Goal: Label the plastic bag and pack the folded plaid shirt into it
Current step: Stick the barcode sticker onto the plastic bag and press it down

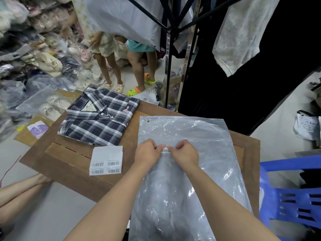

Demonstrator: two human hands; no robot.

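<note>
A clear plastic bag point(199, 136) lies flat on the right side of a small wooden table point(73, 164), hanging over its near edge. My left hand point(147, 153) and my right hand point(185, 153) meet over the middle of the bag, both pinching a small barcode label point(165, 150) against it. The folded plaid shirt point(100, 119), navy, white and grey, lies on the table's far left, collar away from me. A white sheet of barcode labels point(106, 160) rests between the shirt and my left hand.
A blue plastic chair point(291, 197) stands at the right. Two people's legs point(121, 70) are beyond the table. Piles of bagged goods point(34, 58) fill the left. A clothes rack point(173, 32) with hanging garments rises behind. Someone's forearms point(19, 192) rest at the lower left.
</note>
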